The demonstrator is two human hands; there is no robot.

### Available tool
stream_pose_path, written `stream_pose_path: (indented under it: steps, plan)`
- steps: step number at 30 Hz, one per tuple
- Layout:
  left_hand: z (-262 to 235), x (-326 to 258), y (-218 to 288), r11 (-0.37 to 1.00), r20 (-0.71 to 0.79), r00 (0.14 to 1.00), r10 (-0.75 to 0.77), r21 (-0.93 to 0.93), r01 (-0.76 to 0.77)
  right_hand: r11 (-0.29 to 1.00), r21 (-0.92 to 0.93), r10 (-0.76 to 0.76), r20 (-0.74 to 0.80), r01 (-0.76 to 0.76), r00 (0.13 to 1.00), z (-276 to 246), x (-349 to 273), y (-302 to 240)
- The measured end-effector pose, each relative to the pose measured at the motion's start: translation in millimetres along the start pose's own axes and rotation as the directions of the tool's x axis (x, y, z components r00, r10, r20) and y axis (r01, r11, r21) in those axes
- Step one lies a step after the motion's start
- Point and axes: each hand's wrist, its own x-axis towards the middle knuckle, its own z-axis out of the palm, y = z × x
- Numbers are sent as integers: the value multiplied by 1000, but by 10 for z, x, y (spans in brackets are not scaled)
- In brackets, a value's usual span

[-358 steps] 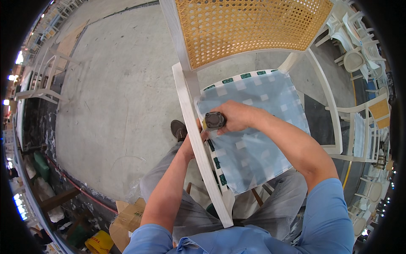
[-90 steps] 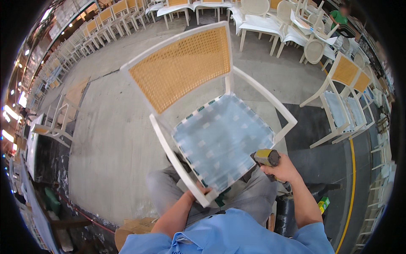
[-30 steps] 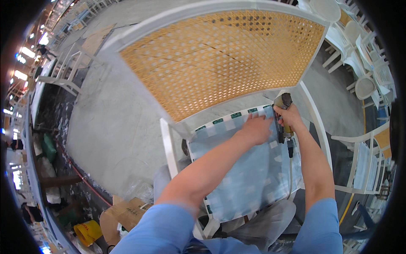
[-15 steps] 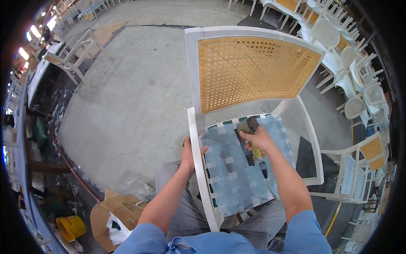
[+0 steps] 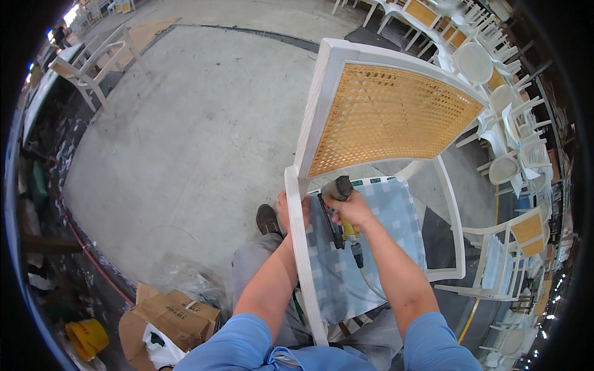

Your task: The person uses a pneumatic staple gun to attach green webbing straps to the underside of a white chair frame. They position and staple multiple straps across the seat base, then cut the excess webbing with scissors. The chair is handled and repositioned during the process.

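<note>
A white-framed armchair [image 5: 314, 105] stands in front of me, with a woven cane back [image 5: 396, 114]. Pale blue fabric covers its seat [image 5: 387, 247], with a webbing-like check showing and dark green tabs along the edge. In my right hand [image 5: 354, 210] is an air staple gun [image 5: 337, 226], black and yellow with a hose at its handle; its nose points at the seat's back left corner. My left hand [image 5: 292, 211] reaches behind the chair's left arm and closes on the seat edge at that corner. The armrest hides part of its fingers.
A cardboard box [image 5: 176, 318] with clear plastic lies on the floor at lower left, near a yellow bucket [image 5: 88, 339]. A red hose [image 5: 93, 253] runs along the left. Another armchair [image 5: 504, 250] stands at right, with several chairs stacked beyond.
The staple gun moved left and back, from mid-seat to the seat's back left corner. My left hand slid back along the seat edge. The view shifted, and my shoe now shows.
</note>
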Motion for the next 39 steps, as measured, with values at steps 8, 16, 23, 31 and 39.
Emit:
stream_pose_path:
  steps: [8, 16, 23, 31, 39]
  plan:
    - [7, 22, -45, 1000, -27, 1000, 11, -4, -11, 1000, 6, -22, -14, 22, 1000, 168, 77, 16]
    - [21, 20, -94, 999, -103, 994, 28, 25, -26, 991, -134, -14, -90, 2, 996, 234, 89, 30]
    - [34, -10, -52, 1000, 24, 1000, -9, 11, 9, 984, -177, -12, -124, -10, 992, 286, -36, -73]
    - [-59, -28, -90, 997, 4, 1000, -22, 75, 22, 842, -498, -337, -187, 207, 923, -572, -954, 20]
    - [-758, 27, 533, 907, -42, 989, 143, 405, -114, 965, -255, -178, -465, 62, 867, -1692, -2481, 92]
